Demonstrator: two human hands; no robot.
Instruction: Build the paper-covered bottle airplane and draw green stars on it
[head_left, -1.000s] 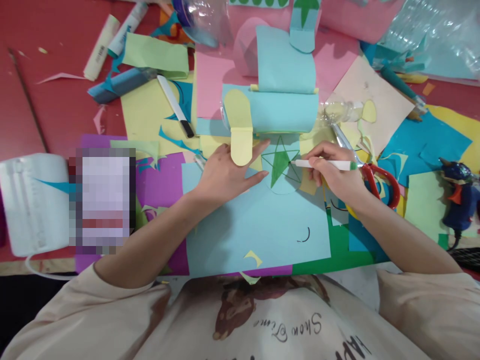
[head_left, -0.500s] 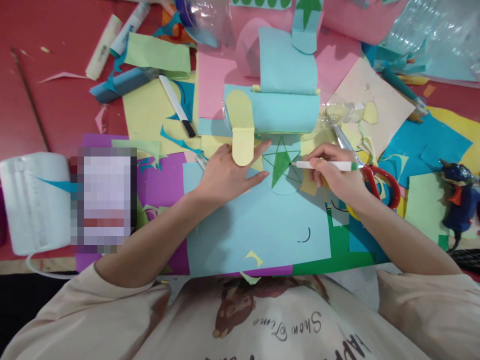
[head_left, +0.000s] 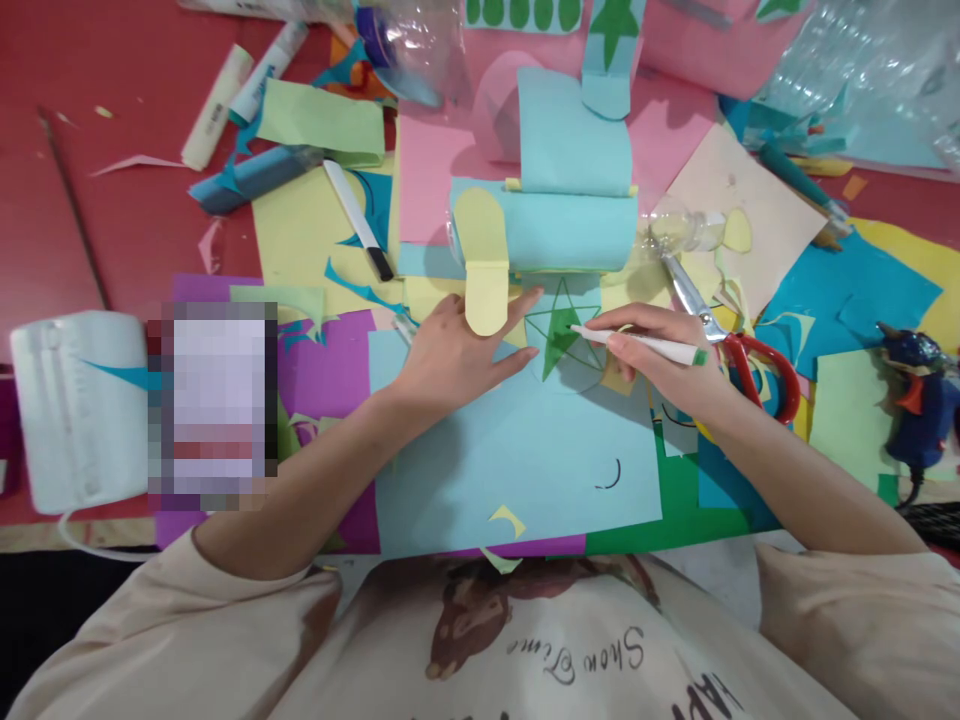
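Fingers (head_left: 637,316) of right hand (head_left: 679,370) clamped on green marker (head_left: 667,350), tip on star (head_left: 559,335) just to their left, left hand (head_left: 450,355) fingers (head_left: 514,305) spread flat on blue sheet (head_left: 517,470) beside it; seems outlined and part filled, outer points left to colour.

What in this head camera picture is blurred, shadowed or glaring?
Head view: a pixelated patch masks something left of the left hand; soft shadow lies under the right hand holding the marker; the green star is sharp; the clear plastic glints.
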